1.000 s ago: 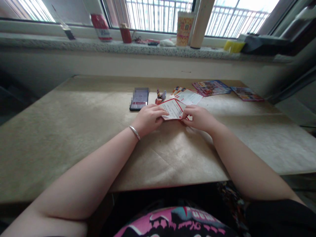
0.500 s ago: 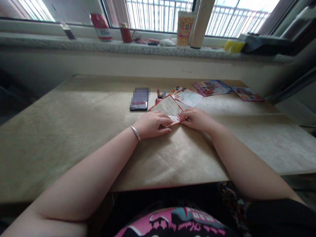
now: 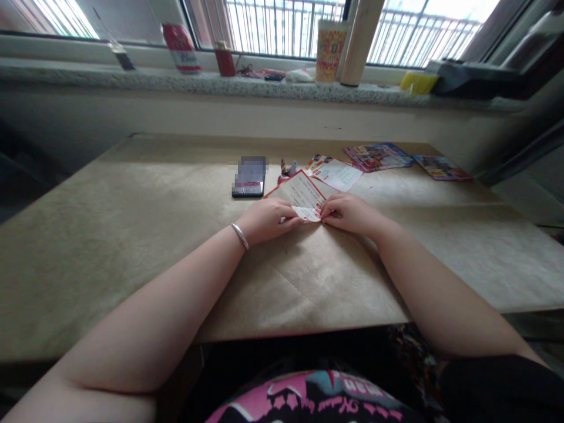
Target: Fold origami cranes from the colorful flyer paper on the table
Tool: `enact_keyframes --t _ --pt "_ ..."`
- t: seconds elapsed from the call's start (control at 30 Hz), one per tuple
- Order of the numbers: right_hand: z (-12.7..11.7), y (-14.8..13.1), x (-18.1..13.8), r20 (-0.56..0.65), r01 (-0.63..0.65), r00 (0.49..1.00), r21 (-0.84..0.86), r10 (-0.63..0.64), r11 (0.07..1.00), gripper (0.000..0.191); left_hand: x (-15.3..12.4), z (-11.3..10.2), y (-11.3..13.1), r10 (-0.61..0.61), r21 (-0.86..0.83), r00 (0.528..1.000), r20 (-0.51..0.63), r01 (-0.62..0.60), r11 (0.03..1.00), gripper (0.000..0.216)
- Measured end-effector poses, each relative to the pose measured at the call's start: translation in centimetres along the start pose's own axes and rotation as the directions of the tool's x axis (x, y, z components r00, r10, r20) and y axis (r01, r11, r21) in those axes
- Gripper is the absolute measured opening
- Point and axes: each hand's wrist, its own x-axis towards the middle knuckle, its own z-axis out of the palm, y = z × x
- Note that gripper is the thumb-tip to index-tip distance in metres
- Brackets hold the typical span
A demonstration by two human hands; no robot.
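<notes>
Between my hands lies a printed sheet of paper (image 3: 302,191), white with a red border, its near edge folded over into a flap. My left hand (image 3: 274,220), with a silver bangle at the wrist, pinches the left part of that fold between thumb and fingers. At the fold's right end, my right hand (image 3: 343,210) closes thumb and fingertips on the paper's corner. Just behind the sheet stand small folded paper pieces (image 3: 287,168), partly hidden by it. A phone (image 3: 249,177) lies to the left, close to the sheet.
More printed sheets (image 3: 337,173) lie behind my right hand. Colourful booklets or cards (image 3: 379,157) are at the table's back right, with another colourful stack (image 3: 442,167) beside them. The windowsill (image 3: 264,88) holds a red can (image 3: 180,48), a patterned cup (image 3: 330,53) and a yellow object (image 3: 418,82).
My left hand has shifted slightly left, and its thumb has come up against the paper's fold. More of the folded flap shows. My right hand stays at the corner.
</notes>
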Motion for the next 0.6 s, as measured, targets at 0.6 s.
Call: enact_keyframes --t 0.6 --pt "-0.1 -1.3 0.1 0.041 0.002 0.999 -0.1 0.002 0.995 0.012 0.6 0.5 -0.9 -0.398 -0.139 0.917 -0.013 0.393 0.909 0.025"
